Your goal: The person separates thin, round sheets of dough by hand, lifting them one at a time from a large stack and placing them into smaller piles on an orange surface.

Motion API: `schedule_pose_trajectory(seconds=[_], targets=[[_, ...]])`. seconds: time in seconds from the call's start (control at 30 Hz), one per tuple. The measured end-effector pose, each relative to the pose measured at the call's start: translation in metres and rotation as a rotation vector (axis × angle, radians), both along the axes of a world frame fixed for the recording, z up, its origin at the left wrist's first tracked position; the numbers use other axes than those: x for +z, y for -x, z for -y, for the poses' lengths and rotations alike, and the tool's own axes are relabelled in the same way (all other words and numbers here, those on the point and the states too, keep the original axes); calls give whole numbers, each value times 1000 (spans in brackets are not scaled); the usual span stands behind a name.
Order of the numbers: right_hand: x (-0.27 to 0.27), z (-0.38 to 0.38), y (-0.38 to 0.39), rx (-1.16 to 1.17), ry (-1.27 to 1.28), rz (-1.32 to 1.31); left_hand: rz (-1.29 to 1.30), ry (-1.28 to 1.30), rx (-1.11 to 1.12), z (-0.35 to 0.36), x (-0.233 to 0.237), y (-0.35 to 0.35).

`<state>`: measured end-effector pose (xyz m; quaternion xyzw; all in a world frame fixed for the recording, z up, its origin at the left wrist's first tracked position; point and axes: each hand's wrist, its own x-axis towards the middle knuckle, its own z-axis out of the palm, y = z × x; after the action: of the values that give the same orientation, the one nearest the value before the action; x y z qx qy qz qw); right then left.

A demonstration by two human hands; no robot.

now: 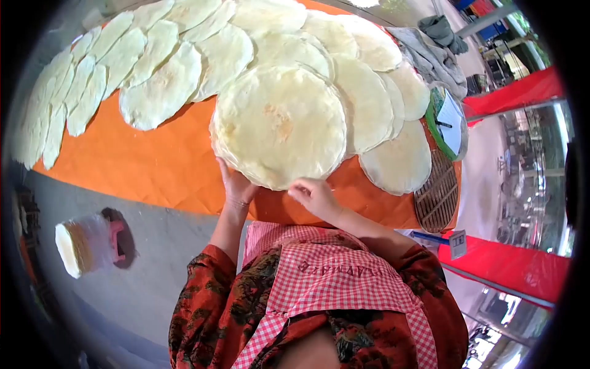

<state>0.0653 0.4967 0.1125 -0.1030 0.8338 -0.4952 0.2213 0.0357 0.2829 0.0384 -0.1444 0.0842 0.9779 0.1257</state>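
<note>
Left hand (237,186) at the stack's near edge, right hand (314,197) curled beside it (both grips too hidden to call!). The stack of thin rounds (289,123) sits on the orange tabletop (147,160), against neighbouring rounds (369,111); uneven lifting could tear rims.

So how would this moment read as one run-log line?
left hand: near-left edge of flatbread stack | right hand: curled by near edge | grip: unclear | surface: orange table cover | around: overlapping flatbreads
</note>
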Motion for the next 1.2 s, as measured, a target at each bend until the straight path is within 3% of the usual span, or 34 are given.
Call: schedule_pose_trajectory(seconds=[0.13, 0.2, 0.37, 0.63, 0.83, 1.03, 1.2], targets=[[-3, 19, 41, 81, -134, -693, 42, 37, 2, -2, -10, -4], [-18, 29, 48, 151, -161, -605, 15, 15, 16, -3, -1, -9], [-35, 38, 56, 198, -143, -557, 7, 256, -24, -5, 5, -10], [-28, 61, 62, 134, -210, -525, 100, 258, -6, -9, 23, -11], [-16, 65, 56, 144, -353, -635, 72, 258, -73, 0, 11, -10], [-35, 66, 66, -1, -170, -355, 66, 480, -107, 5, 25, -2], [-14, 91, 68, -75, -141, -390, 42, 627, 9, 20, 19, 10]])
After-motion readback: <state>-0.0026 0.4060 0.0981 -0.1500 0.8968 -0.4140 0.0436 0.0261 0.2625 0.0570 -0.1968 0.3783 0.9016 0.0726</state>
